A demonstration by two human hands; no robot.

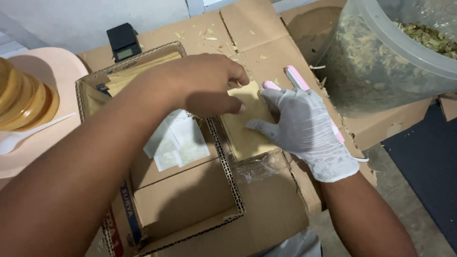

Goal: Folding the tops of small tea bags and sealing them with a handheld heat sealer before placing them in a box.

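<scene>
We've got both hands on 1 tan paper pouch [247, 121] lying flat on the cardboard flap [276, 209]. Bare left hand [207, 83] pinches its top edge; gloved right hand [304, 126] presses it, fingers spread. Long axis runs toward us; pink sealer [296, 76] probably just beyond.

Bare left hand [202, 83] curled, gloved right hand [304, 126] flat, fingers spread

A clear tub [381, 71] of dried leaves sits far right; a small black scale [123, 42] far left, beside a pink plate [45, 71].
</scene>
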